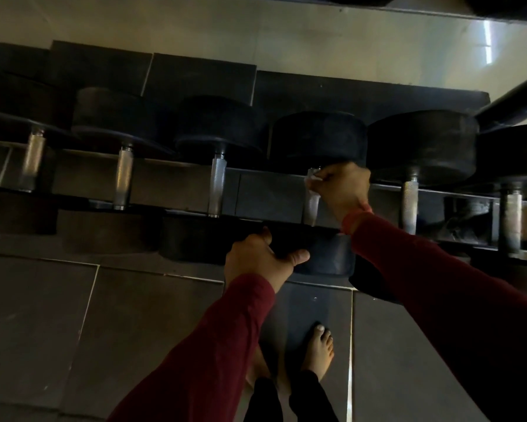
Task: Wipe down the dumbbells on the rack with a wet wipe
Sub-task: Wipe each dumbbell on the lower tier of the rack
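Observation:
Several black dumbbells with knurled metal handles lie side by side on a low rack (pixel 268 194). My right hand (pixel 341 190) holds a small white wet wipe (pixel 313 179) wrapped round the metal handle (pixel 311 208) of the middle dumbbell, just under its far black head (pixel 317 138). My left hand (pixel 259 258) grips the near head (pixel 320 251) of the same dumbbell, thumb stretched across its top. Both arms wear dark red sleeves.
Neighbouring dumbbell handles stand close on both sides, one to the left (pixel 218 185) and one to the right (pixel 410 205). Dark rubber floor tiles (pixel 134 330) lie in front of the rack. My bare foot (pixel 318 350) stands below my hands. A pale wall (pixel 256 35) is behind.

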Demonstrator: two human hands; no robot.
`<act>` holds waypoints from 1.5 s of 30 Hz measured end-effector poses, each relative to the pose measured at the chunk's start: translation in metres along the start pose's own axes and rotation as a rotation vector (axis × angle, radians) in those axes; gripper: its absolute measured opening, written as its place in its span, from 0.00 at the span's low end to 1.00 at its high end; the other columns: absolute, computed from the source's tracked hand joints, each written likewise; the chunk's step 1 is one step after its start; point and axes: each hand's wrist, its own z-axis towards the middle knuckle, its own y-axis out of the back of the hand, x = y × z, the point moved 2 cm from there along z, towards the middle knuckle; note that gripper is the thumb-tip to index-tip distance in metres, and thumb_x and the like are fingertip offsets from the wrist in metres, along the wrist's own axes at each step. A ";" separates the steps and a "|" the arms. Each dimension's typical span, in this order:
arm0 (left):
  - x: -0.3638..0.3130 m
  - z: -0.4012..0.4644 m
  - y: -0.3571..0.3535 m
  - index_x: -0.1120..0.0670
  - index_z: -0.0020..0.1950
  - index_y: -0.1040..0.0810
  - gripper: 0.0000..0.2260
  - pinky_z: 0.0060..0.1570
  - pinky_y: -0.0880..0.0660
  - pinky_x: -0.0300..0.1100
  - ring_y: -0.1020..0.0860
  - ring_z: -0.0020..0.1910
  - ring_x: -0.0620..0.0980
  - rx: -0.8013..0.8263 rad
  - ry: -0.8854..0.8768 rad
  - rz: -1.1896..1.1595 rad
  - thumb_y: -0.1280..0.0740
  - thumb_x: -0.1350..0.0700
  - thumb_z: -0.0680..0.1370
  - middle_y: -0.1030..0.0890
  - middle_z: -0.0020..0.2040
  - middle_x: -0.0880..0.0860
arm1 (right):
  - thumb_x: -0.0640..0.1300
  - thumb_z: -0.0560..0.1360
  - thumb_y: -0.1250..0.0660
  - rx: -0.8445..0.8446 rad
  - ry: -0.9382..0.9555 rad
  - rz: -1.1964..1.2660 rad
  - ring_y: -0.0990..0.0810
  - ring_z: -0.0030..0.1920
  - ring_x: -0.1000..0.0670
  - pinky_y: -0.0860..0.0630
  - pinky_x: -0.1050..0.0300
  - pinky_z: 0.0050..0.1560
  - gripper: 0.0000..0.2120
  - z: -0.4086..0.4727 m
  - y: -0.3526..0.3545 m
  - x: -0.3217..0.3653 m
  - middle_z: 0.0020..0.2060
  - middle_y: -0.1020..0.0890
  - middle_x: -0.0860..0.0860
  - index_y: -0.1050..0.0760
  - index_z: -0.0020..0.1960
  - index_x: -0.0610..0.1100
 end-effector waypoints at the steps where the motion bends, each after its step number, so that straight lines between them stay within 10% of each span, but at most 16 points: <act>1: 0.000 0.000 0.000 0.47 0.61 0.21 0.32 0.45 0.30 0.37 0.19 0.54 0.50 0.002 0.000 -0.004 0.28 0.28 0.65 0.16 0.51 0.47 | 0.50 0.68 0.22 0.020 0.050 -0.036 0.18 0.39 0.55 0.30 0.67 0.38 0.08 -0.002 -0.002 0.000 0.39 0.14 0.50 0.14 0.44 0.47; 7: 0.001 0.000 0.000 0.47 0.61 0.21 0.32 0.45 0.32 0.36 0.19 0.55 0.49 -0.006 0.001 -0.028 0.27 0.29 0.65 0.16 0.50 0.45 | 0.45 0.73 0.26 0.391 0.229 -0.399 0.21 0.44 0.58 0.28 0.69 0.43 0.07 -0.012 -0.014 -0.008 0.46 0.16 0.56 0.15 0.51 0.48; 15: 0.002 0.001 -0.001 0.47 0.68 0.24 0.39 0.55 0.24 0.43 0.21 0.61 0.54 -0.003 0.007 0.010 0.29 0.27 0.63 0.18 0.60 0.50 | 0.35 0.70 0.29 0.275 0.786 -0.931 0.20 0.50 0.38 0.23 0.50 0.33 0.07 -0.015 -0.013 0.042 0.48 0.19 0.43 0.18 0.48 0.38; 22: 0.001 -0.001 0.003 0.47 0.62 0.21 0.34 0.50 0.25 0.42 0.20 0.57 0.53 0.010 -0.001 -0.012 0.29 0.27 0.63 0.17 0.56 0.49 | 0.35 0.79 0.40 0.589 0.898 -1.288 0.19 0.56 0.40 0.20 0.49 0.52 0.12 -0.022 -0.022 0.053 0.57 0.20 0.41 0.21 0.60 0.39; 32: -0.004 -0.006 0.007 0.50 0.61 0.21 0.32 0.49 0.27 0.39 0.20 0.57 0.52 0.038 0.032 -0.099 0.25 0.32 0.65 0.17 0.56 0.49 | 0.40 0.74 0.33 0.618 0.635 -0.686 0.17 0.52 0.46 0.20 0.53 0.51 0.11 -0.015 -0.015 0.020 0.52 0.16 0.49 0.17 0.53 0.50; 39: -0.031 -0.024 -0.002 0.51 0.70 0.27 0.28 0.59 0.29 0.38 0.23 0.64 0.50 -0.079 -0.077 -0.147 0.25 0.47 0.73 0.21 0.64 0.51 | 0.40 0.77 0.30 0.563 -0.351 0.605 0.15 0.41 0.50 0.17 0.57 0.43 0.06 -0.017 0.055 -0.032 0.46 0.14 0.45 0.17 0.52 0.45; 45: -0.104 -0.063 -0.062 0.53 0.69 0.25 0.23 0.66 0.28 0.44 0.24 0.65 0.52 -0.091 -0.384 -0.098 0.29 0.50 0.75 0.21 0.65 0.53 | 0.31 0.74 0.32 0.664 -0.247 0.619 0.15 0.44 0.52 0.20 0.58 0.55 0.10 -0.018 0.125 -0.110 0.44 0.13 0.47 0.19 0.55 0.37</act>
